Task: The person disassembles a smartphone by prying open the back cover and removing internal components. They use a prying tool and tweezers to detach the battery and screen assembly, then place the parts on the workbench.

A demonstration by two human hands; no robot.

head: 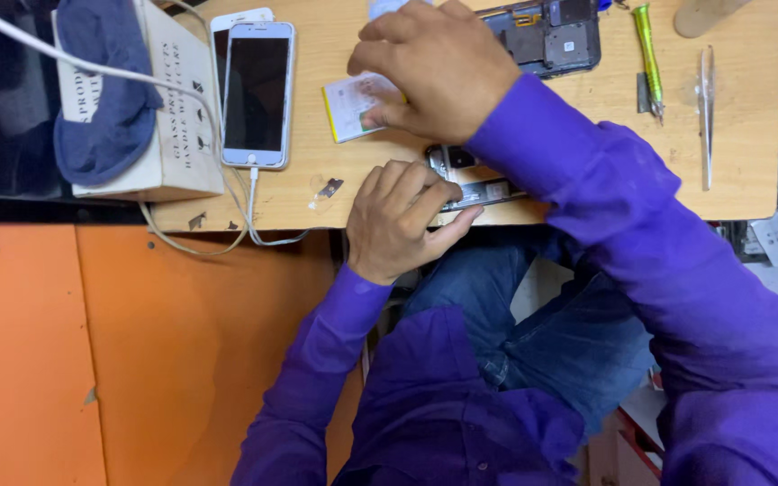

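Far left on the wooden bench (335,193) there's a cream cardboard box (177,108) with a blue cloth (105,99) slumped over it, and just beside that a white smartphone (257,94) lying face up, long axis running away from the person, with a white cable (249,207) plugged into its near end. A second white phone (238,18) peeks out from under it

Moving right: the left hand (402,220) sits at the near edge of the bench, fingers curled and pinching down on a small silvery phone part (474,184). That part lies crosswise, its long axis running left to right along the edge, so it sticks out to the right of the left hand and runs under the right sleeve

Just beyond it, further from the person, the right hand (438,67) is knuckles up with fingertips pressed onto a flat white battery (348,106) with a yellow edge. Whether it's actually gripping it or only pressing, can't tell, the fingers hide that. The battery pokes out to the left of that hand, so the right hand is the nearer one to it

Further right: an opened phone chassis (547,36), a green-handled tool (648,58), then metal tweezers (706,112), all well apart from both hands
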